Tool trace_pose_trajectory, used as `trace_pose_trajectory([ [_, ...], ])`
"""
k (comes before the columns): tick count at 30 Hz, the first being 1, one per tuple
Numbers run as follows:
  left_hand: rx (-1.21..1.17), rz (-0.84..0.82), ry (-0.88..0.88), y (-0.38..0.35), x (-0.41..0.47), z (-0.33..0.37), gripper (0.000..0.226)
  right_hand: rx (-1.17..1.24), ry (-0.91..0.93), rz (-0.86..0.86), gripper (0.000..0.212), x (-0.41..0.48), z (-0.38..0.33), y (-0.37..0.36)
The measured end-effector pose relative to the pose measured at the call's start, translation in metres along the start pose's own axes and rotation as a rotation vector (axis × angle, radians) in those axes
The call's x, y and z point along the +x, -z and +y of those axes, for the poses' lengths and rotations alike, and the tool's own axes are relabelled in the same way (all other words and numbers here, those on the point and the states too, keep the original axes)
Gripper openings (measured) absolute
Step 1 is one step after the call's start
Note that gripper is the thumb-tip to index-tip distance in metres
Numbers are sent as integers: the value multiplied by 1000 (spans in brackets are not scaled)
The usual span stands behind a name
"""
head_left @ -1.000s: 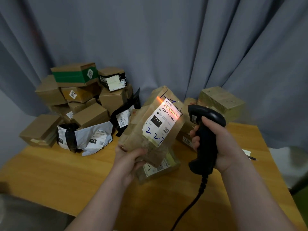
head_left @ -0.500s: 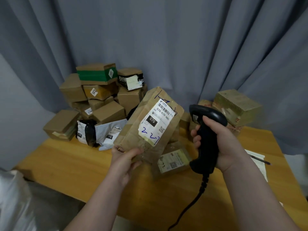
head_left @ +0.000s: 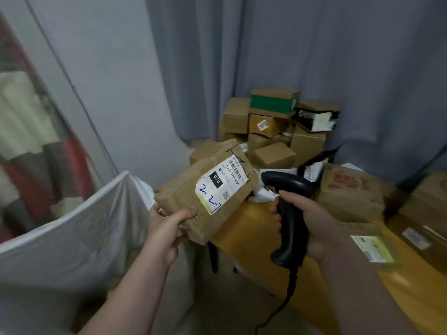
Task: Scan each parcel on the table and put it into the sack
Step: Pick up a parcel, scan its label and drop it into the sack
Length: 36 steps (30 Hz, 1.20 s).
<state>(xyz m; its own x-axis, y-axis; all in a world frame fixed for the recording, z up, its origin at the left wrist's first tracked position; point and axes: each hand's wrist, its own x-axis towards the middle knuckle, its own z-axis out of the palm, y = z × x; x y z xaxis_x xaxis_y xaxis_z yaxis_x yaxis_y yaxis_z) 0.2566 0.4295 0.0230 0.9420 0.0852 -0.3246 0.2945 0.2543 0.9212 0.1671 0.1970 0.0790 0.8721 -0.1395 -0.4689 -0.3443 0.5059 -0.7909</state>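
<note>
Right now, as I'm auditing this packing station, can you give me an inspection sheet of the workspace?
Surface: wooden table, loaded at its far end.
Job's things: brown parcel with white label, held off the table; white sack at left beside the table.
Clutter: stacked boxes; flat cartons at right.
Hands: left hand grips the brown parcel; right hand grips black scanner.
Cables: scanner cord hangs from the handle.
Surroundings: grey curtain behind.

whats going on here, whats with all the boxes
A person is scanning parcels and bagging them. The left hand holds a brown parcel with its label facing up, out past the corner of the table and beside the white sack; it is not yet in. The right hand holds a black scanner. More boxes are piled on the table.
</note>
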Motion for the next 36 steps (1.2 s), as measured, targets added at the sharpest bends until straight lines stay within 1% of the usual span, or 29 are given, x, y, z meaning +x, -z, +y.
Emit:
trace_pose_trajectory([
  [2, -12, 69, -39, 40, 5, 11, 60, -52, -28, -47, 28, 7, 16, -31],
  [4, -26, 153, -84, 79, 12, 18, 66, -99, -52, -72, 21, 13, 34, -59],
  [9, -38, 331, -176, 166, 22, 32, 76, -169, -140, -88, 19, 27, 86, -120],
  [11, 9, 375, -196, 196, 23, 35, 82, -204, -184, -111, 19, 32, 105, -140],
  [13, 123, 423, -164, 221, 23, 35, 91, -230, -219, -128, 20, 36, 122, -157],
  [15, 311, 482, -99, 242, 27, 26, 99, -267, -246, -131, 22, 40, 137, -170],
  [18, 591, 531, -4, 259, 28, 12, 102, -326, -263, -142, 29, 44, 157, -180],
  [20, 653, 501, 53, 264, 30, 2, 102, -352, -248, -125, 32, 46, 166, -182],
  [22, 704, 437, 109, 269, 37, -8, 102, -360, -239, -103, 33, 47, 171, -182],
  [25, 881, 374, 194, 262, 38, -6, 88, -364, -240, -78, 32, 48, 172, -180],
  [27, 913, 311, 159, 250, 40, 0, 78, -358, -227, -55, 29, 47, 170, -176],
  [30, 841, 136, 75, 222, 45, 9, 60, -332, -199, -33, 22, 44, 162, -165],
  [33, 821, -6, -1, 185, 43, 14, 26, -341, -159, 5, 13, 39, 148, -149],
  [34, 837, -64, -30, 170, 43, 13, 23, -328, -139, 31, 12, 38, 143, -141],
  [36, 843, -181, -53, 136, 41, 12, 32, -296, -99, 82, 14, 34, 132, -123],
])
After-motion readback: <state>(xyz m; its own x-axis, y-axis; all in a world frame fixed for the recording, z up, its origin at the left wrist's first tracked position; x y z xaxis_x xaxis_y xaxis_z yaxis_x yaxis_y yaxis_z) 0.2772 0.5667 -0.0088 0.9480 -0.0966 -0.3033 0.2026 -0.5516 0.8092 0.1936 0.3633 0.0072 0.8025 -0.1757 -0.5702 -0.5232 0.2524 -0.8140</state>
